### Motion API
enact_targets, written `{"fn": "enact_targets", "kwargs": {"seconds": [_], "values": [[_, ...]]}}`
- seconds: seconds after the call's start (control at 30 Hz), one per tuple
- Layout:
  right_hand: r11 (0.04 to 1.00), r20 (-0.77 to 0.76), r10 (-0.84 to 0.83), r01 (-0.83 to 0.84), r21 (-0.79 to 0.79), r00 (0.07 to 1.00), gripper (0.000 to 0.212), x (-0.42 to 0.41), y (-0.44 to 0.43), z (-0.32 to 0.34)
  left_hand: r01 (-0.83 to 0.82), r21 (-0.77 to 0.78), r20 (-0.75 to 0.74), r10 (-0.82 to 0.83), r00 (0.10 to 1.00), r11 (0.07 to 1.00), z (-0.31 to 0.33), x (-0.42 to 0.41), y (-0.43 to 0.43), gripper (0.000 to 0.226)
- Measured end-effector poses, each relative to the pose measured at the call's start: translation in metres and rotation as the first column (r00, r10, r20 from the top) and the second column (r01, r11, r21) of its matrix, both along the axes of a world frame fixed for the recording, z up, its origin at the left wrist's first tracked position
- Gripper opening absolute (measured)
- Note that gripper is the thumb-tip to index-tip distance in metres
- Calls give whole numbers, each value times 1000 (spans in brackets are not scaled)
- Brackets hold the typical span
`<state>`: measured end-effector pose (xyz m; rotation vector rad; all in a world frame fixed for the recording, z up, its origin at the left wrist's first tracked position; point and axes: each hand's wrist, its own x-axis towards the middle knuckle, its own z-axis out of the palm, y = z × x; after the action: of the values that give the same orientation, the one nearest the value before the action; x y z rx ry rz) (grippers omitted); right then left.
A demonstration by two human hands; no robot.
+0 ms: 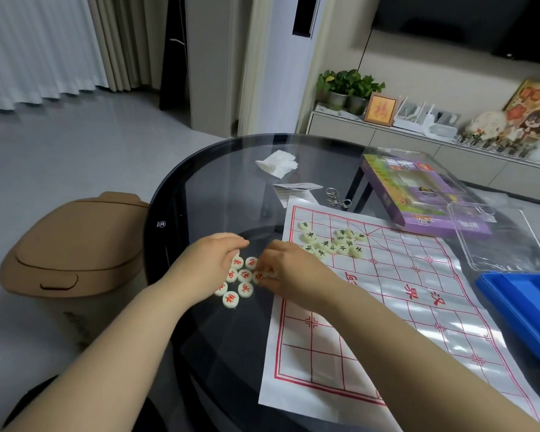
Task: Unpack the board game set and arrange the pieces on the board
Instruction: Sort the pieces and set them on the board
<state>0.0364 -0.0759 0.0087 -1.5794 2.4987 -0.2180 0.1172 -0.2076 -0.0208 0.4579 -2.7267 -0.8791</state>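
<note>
On the round dark glass table (206, 188), just left of the thin white paper board with a red grid (387, 307), lay about nine small cream discs with red characters (244, 275). They looked light, hard and apt to skate on glass, so best pinched by the rim. The right hand (289, 269) pinched one. The left hand (212, 263) curled over the cluster, and I couldn't tell whether it held any. Roughly a dozen dark-lettered cream discs (325, 243) sat bunched on the board's far corner.

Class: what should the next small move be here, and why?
Probably lift the red-lettered piece the right hand pinches onto the near half of the paper board: the other red pieces lie off it on the glass table, while the dark-lettered pieces cluster on its far half.
</note>
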Motion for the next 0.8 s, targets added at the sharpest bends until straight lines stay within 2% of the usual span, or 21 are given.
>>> {"fn": "enact_targets", "kwargs": {"seconds": [0.17, 0.33, 0.53, 0.67, 0.8], "values": [[999, -11, 32, -32, 17, 999, 33, -8, -4, -1, 12, 33, -46, -11, 999, 999, 0, 5, -8, 42], [999, -4, 34, -34, -1, 999, 29, -12, -4, -1, 10, 54, 9, -10, 1000, 999, -3, 3, -7, 37], [998, -29, 43, -44, -33, 999, 30, -12, -1, -2, -24, -19, 35, 24, 999, 1000, 2, -1, 5, 40], [994, -15, -5, 4, -110, 1000, 29, -16, 14, 6, -38, -45, 56, 40, 998, 998, 7, -2, 11, 42], [991, -14, -87, 86, -100, 996, 29, -20, 51, 10, -58, -68, 91, 65, 994, 996, 10, -3, 17, 43]]}}
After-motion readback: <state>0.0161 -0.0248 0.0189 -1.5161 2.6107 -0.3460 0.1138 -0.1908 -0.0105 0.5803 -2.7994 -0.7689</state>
